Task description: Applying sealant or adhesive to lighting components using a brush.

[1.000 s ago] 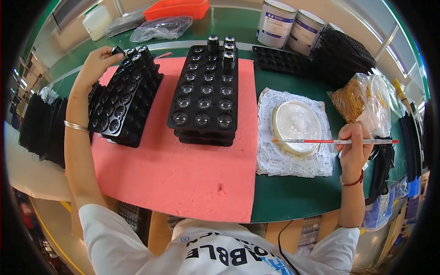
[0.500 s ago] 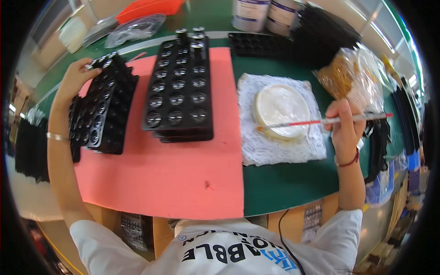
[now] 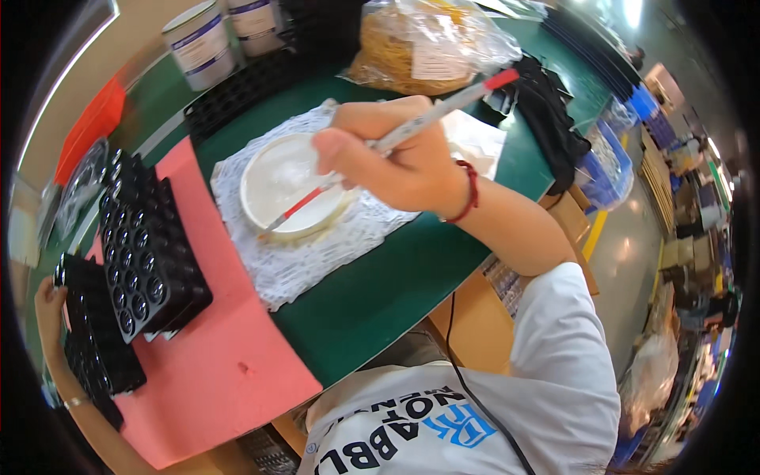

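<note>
We see a thin brush (image 3: 388, 141), pale-handled with red ends, pinched in our right hand (image 3: 396, 154); its tip dips into a shallow white dish (image 3: 289, 186) on a white cloth (image 3: 317, 245). Our left hand (image 3: 47, 297) curls onto a black tray (image 3: 99, 340) at the frame's edge, fingers partly hidden.

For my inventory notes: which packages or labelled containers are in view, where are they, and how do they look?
Two round white tubs with blue-banded labels: far table edge, side by side.
Clear plastic bag of yellowish strands with pale label: far side, beyond the right hand.
Blue bin: right of table.
</note>
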A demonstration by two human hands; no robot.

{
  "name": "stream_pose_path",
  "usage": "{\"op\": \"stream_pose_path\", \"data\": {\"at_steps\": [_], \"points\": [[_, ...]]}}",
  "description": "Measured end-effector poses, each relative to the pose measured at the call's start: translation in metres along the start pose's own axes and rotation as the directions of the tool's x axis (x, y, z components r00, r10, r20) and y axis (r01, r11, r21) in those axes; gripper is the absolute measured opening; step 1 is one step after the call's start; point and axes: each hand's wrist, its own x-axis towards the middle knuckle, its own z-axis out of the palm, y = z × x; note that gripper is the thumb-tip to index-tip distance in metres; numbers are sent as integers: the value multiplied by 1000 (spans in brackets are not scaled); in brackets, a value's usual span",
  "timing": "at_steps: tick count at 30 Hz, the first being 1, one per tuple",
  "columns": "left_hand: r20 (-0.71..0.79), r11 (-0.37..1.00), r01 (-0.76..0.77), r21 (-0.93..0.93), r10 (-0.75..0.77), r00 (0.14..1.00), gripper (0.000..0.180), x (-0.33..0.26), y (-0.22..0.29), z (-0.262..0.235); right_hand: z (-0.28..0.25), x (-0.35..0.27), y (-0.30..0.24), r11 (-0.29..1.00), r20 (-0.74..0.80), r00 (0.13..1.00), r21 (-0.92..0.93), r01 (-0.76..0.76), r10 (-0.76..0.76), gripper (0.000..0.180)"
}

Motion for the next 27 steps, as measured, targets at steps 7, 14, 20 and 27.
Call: {"op": "stream_pose_path", "data": {"at_steps": [7, 14, 20, 27], "points": [[34, 999, 42, 22, -42, 999, 10, -13, 23, -4, 5, 3, 8, 996, -6, 997, 38, 78, -77, 23], [-73, 983, -23, 184, 37, 997, 18, -12, 23, 5, 9, 1, -2, 993, -18, 995, 63, -95, 96, 21], [-70, 976, -36, 213, 52, 996, 22, -25, 74, 15, 7, -2, -6, 992, 8, 992, -3, -128, 128, 27], [-107, 984, 75, 161, -58, 993, 18, -24, 78, 21, 9, -2, -4, 993, -11, 993, -12, -114, 114, 28]]}}
